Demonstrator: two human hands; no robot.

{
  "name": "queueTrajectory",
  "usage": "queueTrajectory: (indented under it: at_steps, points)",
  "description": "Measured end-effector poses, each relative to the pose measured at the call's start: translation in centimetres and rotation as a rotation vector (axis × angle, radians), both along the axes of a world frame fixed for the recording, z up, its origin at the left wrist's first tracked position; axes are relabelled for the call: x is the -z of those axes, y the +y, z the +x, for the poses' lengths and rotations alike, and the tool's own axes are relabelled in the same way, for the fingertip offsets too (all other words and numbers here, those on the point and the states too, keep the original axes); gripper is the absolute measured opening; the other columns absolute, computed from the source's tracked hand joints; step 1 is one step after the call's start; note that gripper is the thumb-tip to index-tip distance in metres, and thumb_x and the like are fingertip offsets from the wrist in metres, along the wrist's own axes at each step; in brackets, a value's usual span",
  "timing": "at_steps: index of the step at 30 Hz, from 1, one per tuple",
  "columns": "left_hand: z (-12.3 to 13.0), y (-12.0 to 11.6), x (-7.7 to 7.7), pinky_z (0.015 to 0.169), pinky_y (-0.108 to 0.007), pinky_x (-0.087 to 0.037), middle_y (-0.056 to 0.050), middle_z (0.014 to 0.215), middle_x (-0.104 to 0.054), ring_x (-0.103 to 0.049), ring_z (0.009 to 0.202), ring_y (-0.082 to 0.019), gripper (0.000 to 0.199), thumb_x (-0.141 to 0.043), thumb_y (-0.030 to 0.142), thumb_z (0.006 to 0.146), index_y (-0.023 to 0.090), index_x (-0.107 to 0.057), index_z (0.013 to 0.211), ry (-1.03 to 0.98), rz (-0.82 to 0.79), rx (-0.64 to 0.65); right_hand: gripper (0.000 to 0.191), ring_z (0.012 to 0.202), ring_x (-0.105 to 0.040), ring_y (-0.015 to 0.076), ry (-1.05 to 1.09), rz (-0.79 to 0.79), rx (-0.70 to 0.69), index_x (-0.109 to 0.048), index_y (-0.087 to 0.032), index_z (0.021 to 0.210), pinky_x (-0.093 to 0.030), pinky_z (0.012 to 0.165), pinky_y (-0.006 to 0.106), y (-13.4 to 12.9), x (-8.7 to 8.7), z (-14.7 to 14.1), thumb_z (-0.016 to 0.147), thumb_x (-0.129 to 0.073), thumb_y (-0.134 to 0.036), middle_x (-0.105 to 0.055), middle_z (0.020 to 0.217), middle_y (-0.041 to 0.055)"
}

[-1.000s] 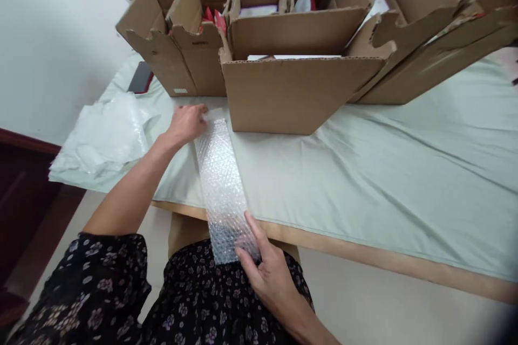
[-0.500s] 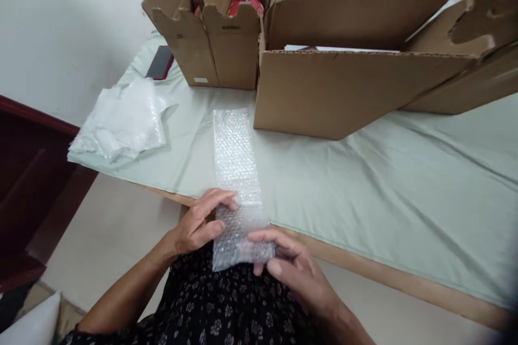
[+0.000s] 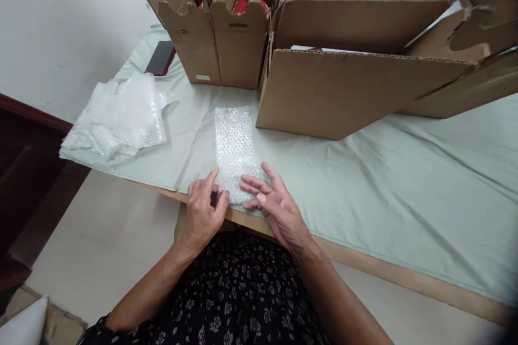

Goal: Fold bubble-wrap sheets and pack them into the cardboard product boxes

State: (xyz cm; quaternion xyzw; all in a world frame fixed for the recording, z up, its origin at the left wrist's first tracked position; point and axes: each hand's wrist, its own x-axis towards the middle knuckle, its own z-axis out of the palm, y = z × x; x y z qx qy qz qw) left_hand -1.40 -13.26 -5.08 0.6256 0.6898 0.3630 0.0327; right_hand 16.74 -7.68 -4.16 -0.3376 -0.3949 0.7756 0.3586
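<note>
A strip of clear bubble wrap [image 3: 234,135] lies on the pale green cloth, its near end folded over close to the table's front edge. At its left lower corner is my left hand [image 3: 204,202], thumb and forefinger apart and touching the wrap's edge. My right hand [image 3: 277,202] rests at the right side of the folded part, fingers spread, palm turned partly up, fingertips on or just over the wrap. Neither hand grips it. A pile of bubble wrap pieces [image 3: 121,116] sits to the left.
Cardboard boxes stand along the back: two narrow ones [image 3: 238,48] with red packets showing in one, and a wide one [image 3: 343,91] at the right. A dark phone with a red edge [image 3: 161,57] lies behind the pile. The table's wooden front edge [image 3: 364,264] runs below.
The near end of the bubble wrap, which hung past the table edge, is now folded back onto the strip. My right hand has moved up and forward; my left hand has shifted slightly.
</note>
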Motion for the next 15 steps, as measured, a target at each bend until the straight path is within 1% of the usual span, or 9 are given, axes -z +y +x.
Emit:
queueTrajectory:
  at_steps: [3,5,6,8,10,11,12,13,15]
  points:
    - [0.0,0.0,-0.2,0.088,-0.042,-0.053,-0.002,0.081,-0.065,-0.063,0.082,-0.022,0.046,-0.059,0.02,0.098,0.021,-0.057,0.143,0.075,-0.004,-0.012,0.075,0.137,-0.062,0.0278,-0.029,0.081,-0.039,-0.039,-0.028,0.162,-0.063,0.097,0.042,-0.2,-0.2,0.4,0.095,-0.069,-0.045,-0.062,0.151,0.0145]
    - [0.0,-0.2,-0.3,0.088,-0.042,-0.052,-0.002,0.081,-0.065,-0.062,0.081,-0.022,0.049,-0.058,0.018,0.097,0.021,-0.054,0.146,0.096,-0.003,-0.012,0.058,0.134,-0.064,0.0266,-0.131,0.197,-0.05,-0.052,-0.028,0.152,-0.063,0.098,0.042,-0.4,-0.4,0.8,0.098,-0.066,-0.041,-0.064,0.148,0.0125]
    - [0.1,-0.3,-0.3,0.088,-0.043,-0.052,-0.002,0.082,-0.064,-0.062,0.082,-0.023,0.052,-0.058,0.018,0.097,0.021,-0.053,0.148,0.1,-0.003,-0.01,0.049,0.132,-0.065,0.0257,-0.211,0.301,-0.044,-0.058,-0.028,0.147,-0.062,0.1,0.043,-0.6,-0.5,1.0,0.1,-0.065,-0.038,-0.066,0.147,0.0112]
    - [0.1,-0.4,-0.3,0.089,-0.043,-0.052,-0.003,0.085,-0.065,-0.062,0.084,-0.023,0.055,-0.058,0.017,0.096,0.02,-0.05,0.15,0.104,-0.012,-0.01,0.037,0.132,-0.065,0.0252,-0.389,0.595,-0.013,-0.065,-0.027,0.137,-0.058,0.108,0.048,-0.9,-0.5,1.4,0.1,-0.062,-0.028,-0.068,0.143,0.0091]
    - [0.2,-0.5,-0.3,0.092,-0.044,-0.053,-0.006,0.093,-0.067,-0.063,0.09,-0.025,0.056,-0.057,0.015,0.095,0.02,-0.05,0.15,0.11,-0.026,-0.007,0.037,0.138,-0.06,0.0276,-0.553,0.914,0.002,-0.067,-0.025,0.134,-0.052,0.114,0.053,-1.1,-0.3,1.7,0.098,-0.062,-0.02,-0.069,0.142,0.0091]
    - [0.2,-0.5,-0.2,0.094,-0.046,-0.053,-0.008,0.1,-0.068,-0.064,0.096,-0.026,0.056,-0.057,0.015,0.094,0.02,-0.051,0.15,0.111,-0.033,-0.007,0.04,0.141,-0.058,0.0294,-0.629,1.037,-0.011,-0.066,-0.023,0.135,-0.051,0.114,0.054,-1.2,-0.2,1.8,0.096,-0.062,-0.017,-0.069,0.142,0.01]
    - [0.3,-0.5,-0.2,0.098,-0.048,-0.052,-0.011,0.109,-0.068,-0.064,0.103,-0.028,0.056,-0.058,0.015,0.094,0.02,-0.052,0.149,0.108,-0.039,-0.011,0.042,0.142,-0.056,0.0313,-0.702,1.122,-0.038,-0.066,-0.022,0.136,-0.052,0.112,0.055,-1.2,-0.1,1.8,0.094,-0.062,-0.015,-0.069,0.143,0.0114]
    - [0.3,-0.4,-0.2,0.102,-0.05,-0.052,-0.013,0.118,-0.067,-0.063,0.111,-0.03,0.056,-0.059,0.015,0.093,0.021,-0.053,0.149,0.102,-0.045,-0.018,0.043,0.142,-0.056,0.0328,-0.772,1.175,-0.073,-0.065,-0.02,0.136,-0.054,0.108,0.056,-1.2,0.1,1.8,0.093,-0.062,-0.014,-0.067,0.145,0.0129]
    - [0.2,-0.4,-0.3,0.109,-0.053,-0.05,-0.017,0.135,-0.06,-0.061,0.124,-0.032,0.055,-0.062,0.019,0.094,0.022,-0.054,0.148,0.079,-0.048,-0.027,0.042,0.14,-0.057,0.0342,-0.88,1.227,-0.125,-0.065,-0.018,0.136,-0.055,0.104,0.055,-1.1,0.3,1.6,0.094,-0.06,-0.013,-0.066,0.146,0.0151]
